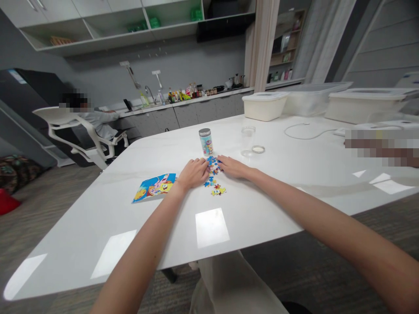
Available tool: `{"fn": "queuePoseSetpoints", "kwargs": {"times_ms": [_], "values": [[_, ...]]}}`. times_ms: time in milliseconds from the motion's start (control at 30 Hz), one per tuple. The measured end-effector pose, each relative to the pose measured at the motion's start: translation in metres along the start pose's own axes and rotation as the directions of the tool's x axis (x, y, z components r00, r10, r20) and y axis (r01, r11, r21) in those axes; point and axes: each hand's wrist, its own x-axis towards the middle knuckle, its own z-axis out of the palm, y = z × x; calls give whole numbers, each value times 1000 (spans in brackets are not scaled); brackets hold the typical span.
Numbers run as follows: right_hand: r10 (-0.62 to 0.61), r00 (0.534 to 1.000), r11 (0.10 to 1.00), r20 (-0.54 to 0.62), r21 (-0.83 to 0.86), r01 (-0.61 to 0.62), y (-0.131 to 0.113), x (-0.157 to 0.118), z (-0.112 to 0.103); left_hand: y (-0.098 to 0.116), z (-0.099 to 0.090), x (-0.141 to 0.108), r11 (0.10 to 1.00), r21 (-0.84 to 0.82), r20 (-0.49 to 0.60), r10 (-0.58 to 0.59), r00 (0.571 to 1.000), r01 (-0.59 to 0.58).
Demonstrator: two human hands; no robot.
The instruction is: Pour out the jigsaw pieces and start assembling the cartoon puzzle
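Small blue and yellow puzzle pieces lie in a loose pile on the white table, between my two hands. My left hand rests at the pile's left side, fingers slightly bent and apart, holding nothing visible. At the right side, my right hand lies low with fingers stretched out, its fingertips touching the pieces. A few joined pieces with a yellow cartoon figure are nearer the front edge. Just behind the pile stands a printed can with a metal lid. A colourful picture sheet lies left of my left hand.
A clear jar and a round lid stand behind my right hand. Plastic boxes and a white cable are farther back. A person sits in a white chair at the left. Another person's blurred hand is at the right edge.
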Motion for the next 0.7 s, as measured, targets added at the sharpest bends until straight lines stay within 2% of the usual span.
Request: {"fn": "queuePoseSetpoints", "kwargs": {"times_ms": [133, 233, 367, 467, 567, 700], "values": [[-84, 995, 996, -56, 11, 85, 0, -2, -1, -1, 2, -3, 998, -11, -67, -60, 996, 60], [-144, 988, 989, -54, 19, 145, -1, -4, -3, 0, 0, -10, 993, -28, -98, -118, 988, 116], [-197, 980, 980, -25, 36, 197, -6, -8, -6, -3, -2, -18, 988, -121, 15, -100, 995, 101], [-166, 986, 986, 0, 32, 166, -13, -12, -8, -9, 2, -22, 978, -192, 100, -66, 993, 85], [-128, 992, 992, 25, 6, 127, -17, -14, -7, -13, 5, -23, 973, -214, 118, -66, 991, 90], [-169, 986, 985, -13, 24, 169, -15, -13, -5, -13, 6, -19, 965, -260, 83, -16, 996, 37]]}}
